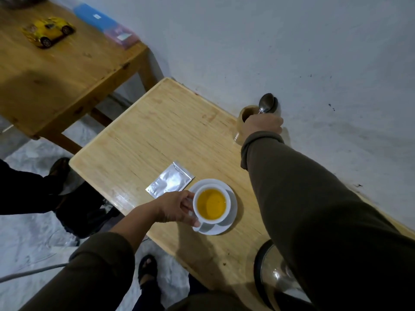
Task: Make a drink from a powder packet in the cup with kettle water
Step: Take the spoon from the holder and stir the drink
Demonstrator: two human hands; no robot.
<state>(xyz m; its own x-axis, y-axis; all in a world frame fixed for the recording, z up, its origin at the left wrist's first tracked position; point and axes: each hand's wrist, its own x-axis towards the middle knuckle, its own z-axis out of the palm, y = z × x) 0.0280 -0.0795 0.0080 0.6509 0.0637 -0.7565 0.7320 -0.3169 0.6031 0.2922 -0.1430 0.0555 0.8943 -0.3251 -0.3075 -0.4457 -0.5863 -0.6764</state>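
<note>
1. Fingers (pixel 187 206) of our left hand (pixel 174 208) wrap the white cup (pixel 212 204) (orange drink inside), on its saucer (pixel 232 217) on the surface (pixel 168 131).
2. Our right hand (pixel 262 124) grips a spoon (pixel 266 103) over a wooden holder (pixel 246 113); the silver packet (pixel 169 182) lies beside the saucer.

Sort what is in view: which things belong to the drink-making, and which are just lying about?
Job: cup of orange drink on its saucer, silver packet, spoon in the right hand, wooden holder, kettle, left hand at the cup.

Lying about: yellow toy car, blue box, pink box.
</note>
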